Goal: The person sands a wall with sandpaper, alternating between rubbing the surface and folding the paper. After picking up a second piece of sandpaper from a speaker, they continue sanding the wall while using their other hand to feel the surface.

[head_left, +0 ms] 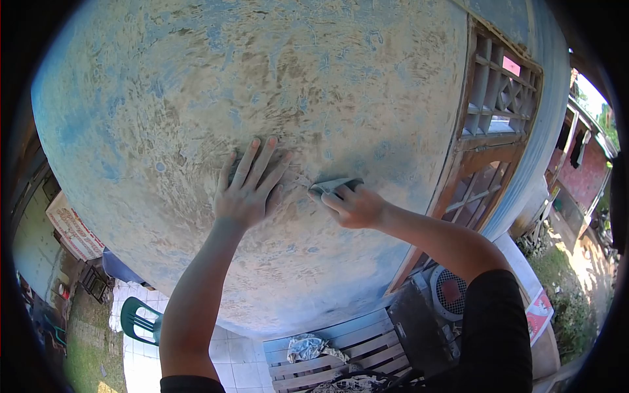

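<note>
In front of me rises a wall [196, 85] with patchy blue paint and pale, rough, dusty plaster. My left hand [247, 187] lies against it, fingers spread and pointing upward, holding nothing. To its right, my right hand [354, 206] grips a folded grey sheet of sandpaper [337, 185] between thumb and fingers, at the wall's surface. The sandpaper's underside and the fingertips behind it are hidden. Both arms reach up from the lower part of the view.
On the right is a wooden-framed window [501, 92] with lattice. Below stand a slatted bench [373, 337] with a crumpled cloth [306, 347] and a round-grilled speaker [449, 291]. A green plastic chair [139, 321] is at lower left, on white floor tiles [234, 357].
</note>
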Demonstrator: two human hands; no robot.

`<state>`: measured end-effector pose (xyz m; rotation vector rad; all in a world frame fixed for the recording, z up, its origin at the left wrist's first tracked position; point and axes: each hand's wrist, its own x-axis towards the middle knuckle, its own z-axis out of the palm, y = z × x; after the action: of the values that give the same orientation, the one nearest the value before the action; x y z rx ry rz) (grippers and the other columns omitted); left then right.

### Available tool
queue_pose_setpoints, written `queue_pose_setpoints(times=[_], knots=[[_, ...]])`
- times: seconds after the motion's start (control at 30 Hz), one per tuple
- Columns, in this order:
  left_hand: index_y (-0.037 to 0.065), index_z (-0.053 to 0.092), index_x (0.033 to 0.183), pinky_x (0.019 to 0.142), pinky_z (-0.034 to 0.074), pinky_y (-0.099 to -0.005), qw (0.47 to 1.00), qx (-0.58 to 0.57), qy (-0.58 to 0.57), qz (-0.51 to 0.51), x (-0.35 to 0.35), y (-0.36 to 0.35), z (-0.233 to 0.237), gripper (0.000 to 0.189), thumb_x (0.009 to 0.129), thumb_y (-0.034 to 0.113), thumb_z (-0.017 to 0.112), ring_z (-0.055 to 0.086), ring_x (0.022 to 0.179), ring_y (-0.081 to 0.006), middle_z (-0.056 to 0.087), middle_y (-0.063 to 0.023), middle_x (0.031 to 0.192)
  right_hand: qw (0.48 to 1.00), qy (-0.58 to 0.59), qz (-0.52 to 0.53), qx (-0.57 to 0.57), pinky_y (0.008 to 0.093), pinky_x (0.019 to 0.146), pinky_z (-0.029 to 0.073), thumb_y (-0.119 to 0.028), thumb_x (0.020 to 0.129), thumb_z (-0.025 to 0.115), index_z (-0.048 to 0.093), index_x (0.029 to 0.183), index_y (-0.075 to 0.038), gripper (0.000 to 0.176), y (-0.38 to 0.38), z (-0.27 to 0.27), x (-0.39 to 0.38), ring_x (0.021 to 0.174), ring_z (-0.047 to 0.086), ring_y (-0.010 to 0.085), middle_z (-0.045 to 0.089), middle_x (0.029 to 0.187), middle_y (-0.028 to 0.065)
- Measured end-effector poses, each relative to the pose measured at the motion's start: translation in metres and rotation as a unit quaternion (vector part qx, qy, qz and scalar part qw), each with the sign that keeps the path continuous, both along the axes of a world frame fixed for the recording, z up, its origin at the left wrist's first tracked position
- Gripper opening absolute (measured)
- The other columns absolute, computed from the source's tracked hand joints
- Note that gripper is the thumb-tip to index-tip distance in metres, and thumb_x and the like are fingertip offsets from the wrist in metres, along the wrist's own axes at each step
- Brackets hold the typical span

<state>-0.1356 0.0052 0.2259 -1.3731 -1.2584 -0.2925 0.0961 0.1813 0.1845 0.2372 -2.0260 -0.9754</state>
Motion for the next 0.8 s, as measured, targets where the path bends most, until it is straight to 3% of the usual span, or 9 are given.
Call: queue_pose_setpoints(times=[0.1,0.2,0.23,0.3,0.37,0.47,0.57,0.7,0.8], knots=[[0.039,0.053,0.155,0.128,0.026,-0.0494,1.000,0.004,0.002,-0.001,-0.003,0.001,-0.002,0.051,0.104,0.045,0.052,0.034,0.157,-0.0208,0.038,0.0019,0.171,0.997,0.064,-0.015,0.046,0.0296,0.050,0.055,-0.008,0.087,0.069,0.069,0.134,-0.002,0.048,0.003,0.030,0.006,0.075,0.060,0.0157,0.053,0.096,0.0043],[0.041,0.052,0.155,0.127,0.029,-0.0471,1.000,0.009,0.004,0.003,-0.002,0.000,-0.003,0.051,0.105,0.050,0.051,0.034,0.157,-0.0166,0.036,0.0057,0.171,0.984,0.152,-0.076,-0.051,0.0311,0.051,0.056,-0.011,0.088,0.069,0.066,0.140,-0.002,0.052,0.010,0.016,-0.003,0.076,0.062,0.0180,0.052,0.098,0.0042],[0.041,0.052,0.154,0.127,0.030,-0.0465,1.000,0.006,0.010,0.012,-0.002,-0.001,-0.002,0.050,0.105,0.050,0.050,0.035,0.156,-0.0162,0.037,0.0060,0.171,0.984,0.152,-0.076,-0.050,0.0311,0.051,0.056,-0.011,0.088,0.069,0.066,0.140,-0.002,0.052,0.003,0.004,-0.005,0.076,0.062,0.0180,0.052,0.098,0.0042],[0.039,0.054,0.154,0.127,0.030,-0.0471,1.000,0.007,0.012,-0.002,-0.002,-0.001,-0.001,0.050,0.104,0.047,0.053,0.036,0.156,-0.0187,0.039,0.0038,0.170,0.998,-0.004,-0.051,0.020,0.0308,0.052,0.057,-0.011,0.089,0.069,0.067,0.138,-0.003,0.050,-0.012,-0.011,-0.004,0.076,0.063,0.0180,0.052,0.098,0.0034],[0.037,0.056,0.153,0.127,0.029,-0.0477,1.000,0.011,0.014,-0.014,-0.002,-0.001,-0.002,0.051,0.103,0.044,0.055,0.036,0.156,-0.0213,0.041,0.0015,0.169,0.998,0.000,-0.049,0.040,0.0308,0.052,0.057,-0.012,0.088,0.070,0.070,0.134,-0.005,0.047,-0.008,0.000,-0.001,0.075,0.063,0.0182,0.052,0.096,0.0030],[0.041,0.054,0.153,0.124,0.035,-0.0433,1.000,0.028,-0.003,-0.014,-0.002,0.001,-0.005,0.049,0.105,0.052,0.053,0.036,0.155,-0.0148,0.038,0.0075,0.170,0.986,0.145,-0.077,0.012,0.0308,0.054,0.056,-0.012,0.089,0.069,0.071,0.136,-0.008,0.047,0.009,0.034,0.008,0.079,0.061,0.0166,0.052,0.096,0.0026],[0.041,0.054,0.153,0.122,0.037,-0.0419,0.999,0.044,-0.011,-0.016,0.000,0.002,-0.005,0.049,0.104,0.052,0.054,0.036,0.155,-0.0141,0.039,0.0080,0.170,0.983,0.172,-0.064,-0.004,0.0316,0.053,0.054,-0.012,0.089,0.068,0.070,0.136,-0.007,0.047,0.015,0.010,-0.006,0.079,0.061,0.0160,0.051,0.095,0.0021],[0.038,0.059,0.151,0.123,0.034,-0.0452,0.999,0.031,-0.010,-0.024,0.001,-0.001,-0.006,0.047,0.104,0.044,0.054,0.041,0.153,-0.0205,0.045,0.0032,0.167,0.998,0.018,-0.036,0.056,0.0333,0.051,0.053,-0.009,0.089,0.069,0.071,0.135,-0.006,0.045,-0.001,-0.001,0.003,0.074,0.061,0.0167,0.050,0.095,0.0028],[0.038,0.058,0.152,0.123,0.034,-0.0451,0.999,0.035,-0.007,-0.019,-0.001,0.002,-0.006,0.048,0.104,0.044,0.054,0.040,0.154,-0.0201,0.044,0.0034,0.167,0.995,0.088,-0.030,0.032,0.0332,0.051,0.053,-0.009,0.088,0.072,0.072,0.130,-0.004,0.042,0.013,0.033,0.008,0.075,0.062,0.0178,0.051,0.096,0.0031]])
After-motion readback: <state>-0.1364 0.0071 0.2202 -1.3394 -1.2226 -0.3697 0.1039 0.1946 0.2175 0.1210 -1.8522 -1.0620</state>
